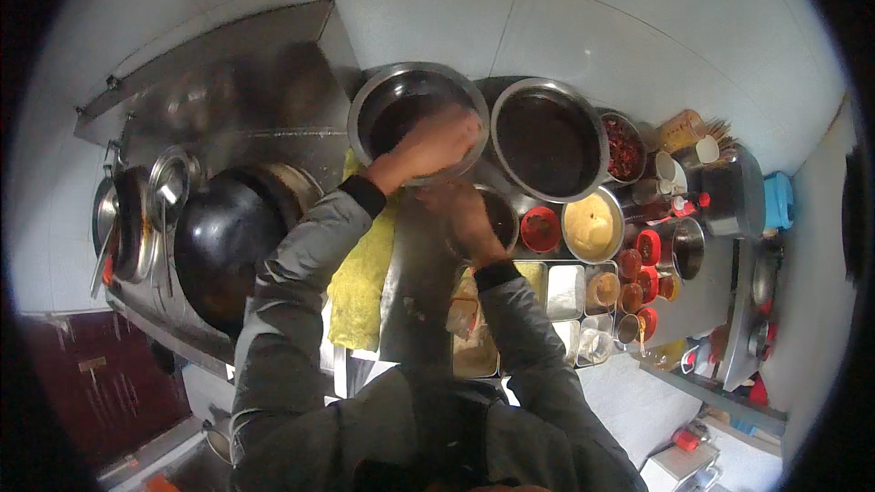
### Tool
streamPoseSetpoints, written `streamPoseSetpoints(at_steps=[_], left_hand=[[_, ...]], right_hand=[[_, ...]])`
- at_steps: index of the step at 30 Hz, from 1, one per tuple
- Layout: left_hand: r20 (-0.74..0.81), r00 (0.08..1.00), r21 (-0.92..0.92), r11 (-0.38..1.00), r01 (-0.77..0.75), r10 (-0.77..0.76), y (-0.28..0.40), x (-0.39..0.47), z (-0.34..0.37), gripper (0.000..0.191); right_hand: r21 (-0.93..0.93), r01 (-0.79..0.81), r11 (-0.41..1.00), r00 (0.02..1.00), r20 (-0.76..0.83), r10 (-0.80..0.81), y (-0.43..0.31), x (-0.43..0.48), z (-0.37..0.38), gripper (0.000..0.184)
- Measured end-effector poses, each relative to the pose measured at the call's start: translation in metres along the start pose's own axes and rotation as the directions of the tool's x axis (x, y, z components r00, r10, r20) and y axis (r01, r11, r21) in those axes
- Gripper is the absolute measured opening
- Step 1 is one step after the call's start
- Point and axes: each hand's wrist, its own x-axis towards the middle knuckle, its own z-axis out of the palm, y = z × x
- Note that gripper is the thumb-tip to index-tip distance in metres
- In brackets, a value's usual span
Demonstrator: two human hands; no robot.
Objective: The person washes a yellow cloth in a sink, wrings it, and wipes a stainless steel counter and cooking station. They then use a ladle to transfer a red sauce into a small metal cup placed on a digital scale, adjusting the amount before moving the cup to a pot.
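My left hand (437, 143) is over the right side of a wide metal bowl (361, 106) with dark contents. Its fingers are blurred, and whatever they may hold is hidden. Just below that bowl's rim, my right hand (461, 215) reaches across the left side of a smaller metal bowl (507, 219); its fingers are blurred too. A second wide metal bowl (550, 143) of dark liquid stands to the right. A yellow-green cloth (362, 280) lies along the counter beside my left forearm.
A black wok (229, 246) sits at the left, with a metal ladle (167, 198) in a pot beyond it. To the right are a red bowl (540, 229), a bowl of yellow paste (592, 225), a bowl of dried chillies (623, 148), seasoning trays (565, 292), red-lidded jars (648, 246) and bottles.
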Motion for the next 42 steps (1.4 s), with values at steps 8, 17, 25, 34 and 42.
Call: streamPoseSetpoints(at_steps=[8, 17, 25, 34, 42], left_hand=[[0.092, 0.970, 0.075, 0.973, 0.217, -0.223, -0.021, 0.044, 0.072, 0.031], [-0.042, 0.999, 0.561, 0.827, 0.044, -0.024, -0.133, 0.089, 0.049, 0.028], [-0.294, 0.799, 0.679, 0.474, 0.561, -0.525, -0.164, -0.011, -0.004, 0.017], [-0.098, 0.634, 0.085, 0.628, 0.774, -0.767, -0.037, -0.172, -0.036, 0.028], [-0.282, 0.048, -0.932, 0.285, 0.224, -0.958, -0.064, -0.174, 0.095, 0.047]], right_hand=[[-0.342, -0.134, 0.930, 0.987, -0.134, 0.092, 0.048, 0.020, 0.018, 0.027], [0.665, -0.405, 0.627, 0.776, -0.112, 0.620, 0.003, 0.012, 0.028, 0.023], [0.664, -0.341, 0.665, 0.790, -0.180, 0.586, 0.005, 0.012, 0.033, 0.030], [0.573, -0.514, 0.638, 0.792, 0.032, 0.610, -0.009, 0.019, 0.002, 0.029], [0.170, -0.627, 0.760, 0.758, -0.094, 0.646, -0.003, 0.037, -0.034, 0.047]])
